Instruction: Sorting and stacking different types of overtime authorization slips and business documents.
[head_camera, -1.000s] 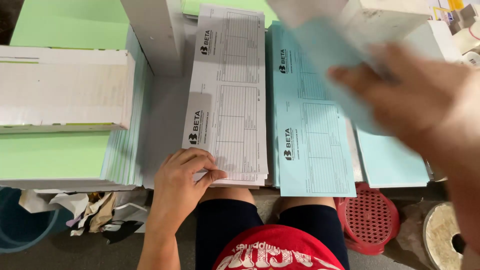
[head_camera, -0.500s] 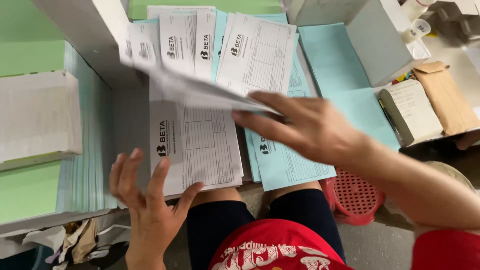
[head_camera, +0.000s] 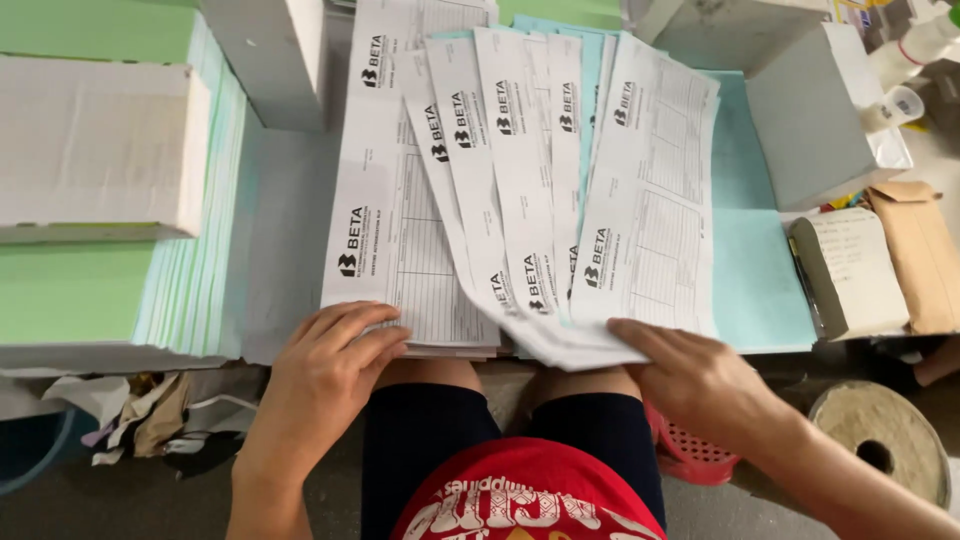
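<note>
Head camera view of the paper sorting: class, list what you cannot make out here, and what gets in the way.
- Blue sheets: mostly covered by the fanned white forms.
- Form stack: near corner hidden under the left hand.
- Right hand: palm hidden, fingertips lie on the fan.
- Grey box: contents unseen.
- Bottles: cut by the top edge.

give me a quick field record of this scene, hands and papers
left hand: flat on near corner of white form stack
right hand: fingers on near edge of fanned white forms
under fan: light blue sheets
far left: green paper stack, white block on top
far right: grey block, brown envelope
</note>
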